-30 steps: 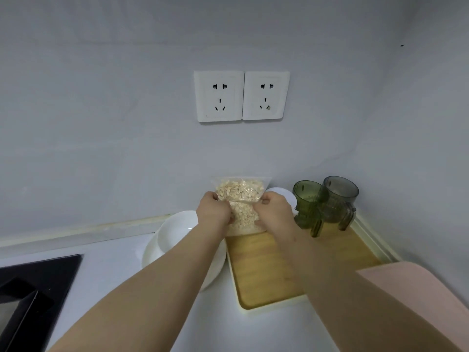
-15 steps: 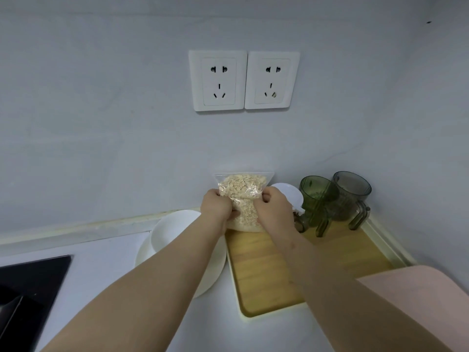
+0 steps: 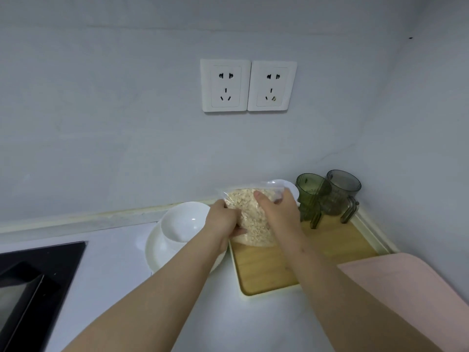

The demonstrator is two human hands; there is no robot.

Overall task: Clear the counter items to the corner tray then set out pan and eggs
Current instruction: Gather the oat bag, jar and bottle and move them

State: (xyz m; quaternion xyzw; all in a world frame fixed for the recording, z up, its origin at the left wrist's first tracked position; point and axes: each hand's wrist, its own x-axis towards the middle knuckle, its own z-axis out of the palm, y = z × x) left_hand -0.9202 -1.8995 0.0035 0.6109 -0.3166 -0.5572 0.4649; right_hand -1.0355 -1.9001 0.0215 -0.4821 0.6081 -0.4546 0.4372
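Note:
A clear bag of oats [image 3: 250,217] leans back at the far left end of the wooden tray [image 3: 274,270] in the counter corner. My left hand [image 3: 223,221] grips the bag's left side. My right hand [image 3: 276,212] holds its upper right part, thumb over the front. Behind the bag a small white dish [image 3: 289,186] shows in part. A green cup [image 3: 311,196] and a grey cup [image 3: 341,194], both with handles, stand at the tray's far right. No pan or eggs are in view.
A white bowl [image 3: 184,222] sits on a white plate [image 3: 157,252] just left of the tray. A black cooktop [image 3: 33,280] fills the lower left. Two wall sockets [image 3: 247,85] are above. A pink sleeve [image 3: 406,288] covers my right arm.
The bag has tipped from upright to leaning back and to the right, lower on the tray. My right hand has shifted to its upper right; the view has moved slightly.

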